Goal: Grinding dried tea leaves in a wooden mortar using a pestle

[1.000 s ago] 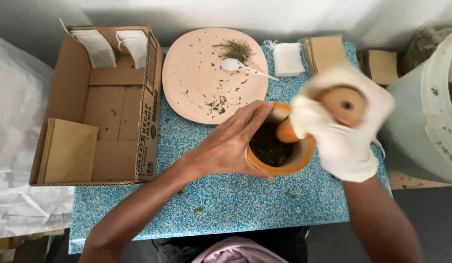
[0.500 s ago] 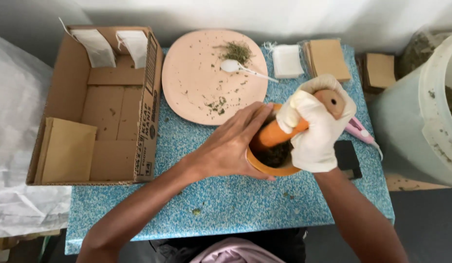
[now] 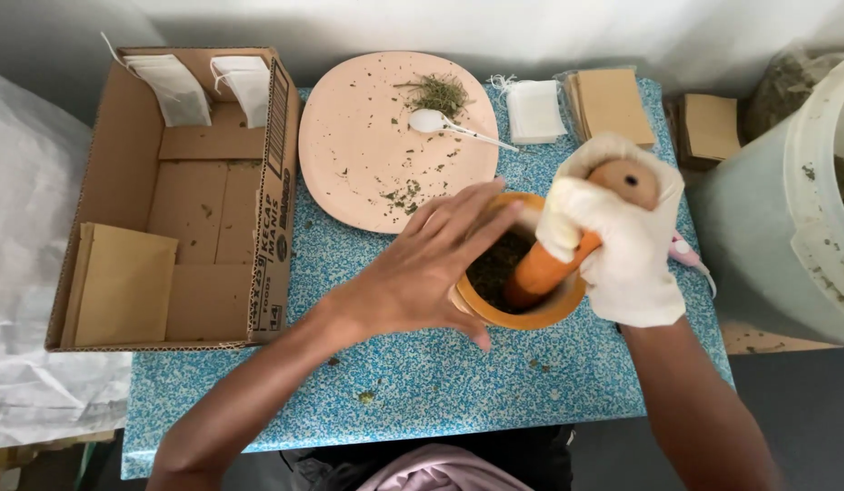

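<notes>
Gripping a wooden pestle [image 3: 554,259] in the gloved right hand [image 3: 622,241], a person is steadying the mortar [image 3: 522,314], apparently holding dried herbs, with the bare left hand [image 3: 422,273].

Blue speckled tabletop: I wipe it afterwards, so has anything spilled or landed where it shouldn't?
Yes. Green herb flecks lie on the blue speckled tabletop in front of the orange wooden mortar, and crumbs are scattered across the round pink plate. Nothing looks tipped over or broken.
</notes>
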